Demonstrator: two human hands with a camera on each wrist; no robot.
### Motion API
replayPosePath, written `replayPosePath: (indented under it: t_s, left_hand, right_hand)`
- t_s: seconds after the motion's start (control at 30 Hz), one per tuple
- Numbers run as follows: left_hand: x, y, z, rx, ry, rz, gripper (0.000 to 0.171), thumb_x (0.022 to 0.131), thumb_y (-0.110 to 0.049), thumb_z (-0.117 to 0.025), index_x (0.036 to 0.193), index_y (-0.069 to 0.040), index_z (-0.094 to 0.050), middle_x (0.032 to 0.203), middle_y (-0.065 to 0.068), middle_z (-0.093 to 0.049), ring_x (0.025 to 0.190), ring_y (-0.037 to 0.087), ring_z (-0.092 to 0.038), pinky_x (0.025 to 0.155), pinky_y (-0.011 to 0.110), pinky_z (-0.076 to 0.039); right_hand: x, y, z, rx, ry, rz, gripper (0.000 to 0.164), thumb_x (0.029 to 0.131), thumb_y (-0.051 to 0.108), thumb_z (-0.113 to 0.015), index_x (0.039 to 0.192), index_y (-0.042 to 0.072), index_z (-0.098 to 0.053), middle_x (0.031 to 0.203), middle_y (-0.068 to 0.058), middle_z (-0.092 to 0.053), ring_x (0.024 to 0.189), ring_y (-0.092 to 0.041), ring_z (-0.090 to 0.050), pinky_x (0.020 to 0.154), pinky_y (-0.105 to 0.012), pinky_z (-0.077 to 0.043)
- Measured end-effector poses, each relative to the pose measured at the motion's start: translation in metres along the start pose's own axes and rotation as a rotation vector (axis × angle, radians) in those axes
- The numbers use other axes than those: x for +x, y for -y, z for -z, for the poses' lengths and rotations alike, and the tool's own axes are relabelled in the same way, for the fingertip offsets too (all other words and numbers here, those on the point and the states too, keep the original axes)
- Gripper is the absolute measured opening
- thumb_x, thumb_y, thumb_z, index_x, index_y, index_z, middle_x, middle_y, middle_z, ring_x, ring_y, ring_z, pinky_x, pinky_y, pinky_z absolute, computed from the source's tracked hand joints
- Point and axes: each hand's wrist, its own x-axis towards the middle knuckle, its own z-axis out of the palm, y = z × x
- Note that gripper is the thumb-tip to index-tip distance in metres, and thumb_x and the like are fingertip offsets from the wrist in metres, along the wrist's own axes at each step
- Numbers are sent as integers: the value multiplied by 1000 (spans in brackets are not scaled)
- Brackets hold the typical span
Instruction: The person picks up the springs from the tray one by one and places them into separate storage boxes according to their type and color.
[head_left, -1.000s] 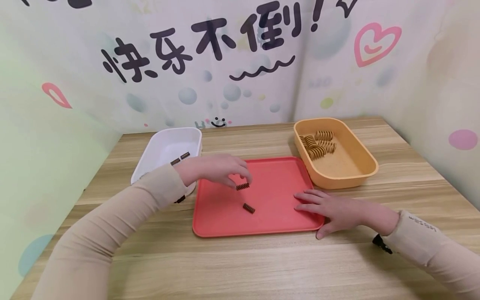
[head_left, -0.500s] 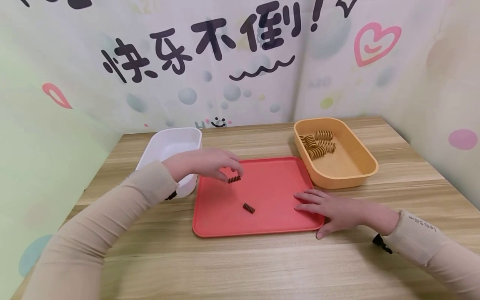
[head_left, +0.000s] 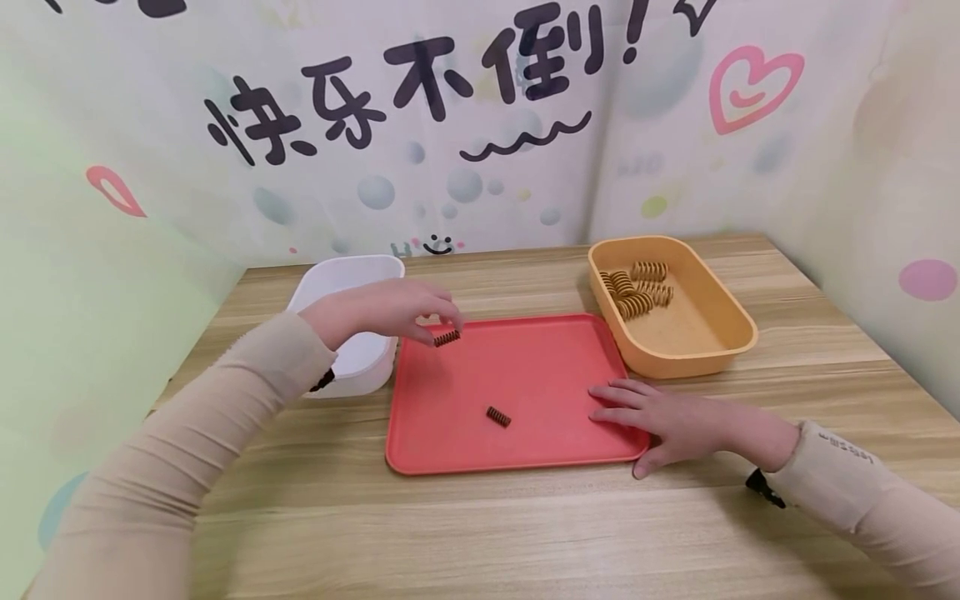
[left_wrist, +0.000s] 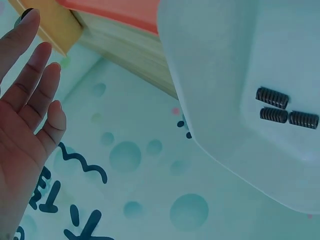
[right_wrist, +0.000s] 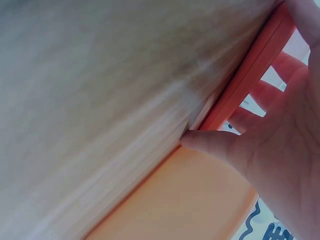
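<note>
My left hand [head_left: 382,312] pinches a small dark coil spring [head_left: 447,338] between thumb and fingertips, over the far left corner of the red tray [head_left: 555,367]. A second spring [head_left: 498,417] lies on the tray, left of its middle near the front. With fingers spread and nearly straight, my right hand [head_left: 667,421] rests on the tray's front right corner. Its thumb [right_wrist: 210,141] touches down beside the tray's edge in the right wrist view. In the left wrist view, more dark springs [left_wrist: 272,97] lie inside the white bin [left_wrist: 210,90].
Behind the tray's right side stands an orange bin [head_left: 697,329] holding several larger yellowish springs [head_left: 636,305]. The white bin is left of the tray, partly hidden by my left forearm. All stand on a wooden table [head_left: 480,533] before a printed curtain [head_left: 337,192].
My left hand has moved left and away from me across the tray, carrying the pinched spring toward the white bin. My right hand and the spring on the tray stay put.
</note>
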Motion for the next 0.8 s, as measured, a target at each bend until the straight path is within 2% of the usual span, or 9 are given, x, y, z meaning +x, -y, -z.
replayPosePath:
  t_s: [0.13,0.23,0.47,0.67,0.8]
  left_hand:
    - [-6,3,3,-32,24,72,34,81,-13,-69,114,-20,-61,108,1,-58,98,18,-55,83,35,-47]
    - [-12,8,5,-23,27,99,35,81,-12,-69,114,-20,-60,110,0,-57,99,20,-55,84,36,-46]
    - [-24,25,6,32,6,112,31,82,-12,-68,112,-17,-61,105,4,-57,93,23,-54,78,36,-46]
    - [-36,41,4,45,-28,118,29,80,-10,-70,107,-13,-61,96,5,-57,85,19,-54,77,35,-47]
    - [-44,51,3,44,-48,154,30,78,-8,-71,106,-11,-62,93,5,-57,84,21,-54,78,37,-46]
  right_hand:
    - [0,0,0,-1,-2,1,74,79,60,-55,134,11,-45,141,-16,-34,127,-42,-28,97,-55,-27]
    - [0,0,-1,-6,-10,6,74,79,60,-55,134,11,-45,141,-16,-34,126,-42,-28,97,-56,-27]
    - [0,-1,-2,-8,-7,6,74,79,60,-54,134,12,-44,141,-16,-34,127,-41,-28,96,-57,-27]
    - [0,-1,-1,1,0,6,73,79,60,-54,135,14,-44,141,-16,-34,127,-42,-28,96,-59,-28]
    - [0,0,0,1,6,3,72,79,60,-53,135,15,-44,141,-16,-34,127,-43,-28,95,-60,-29]
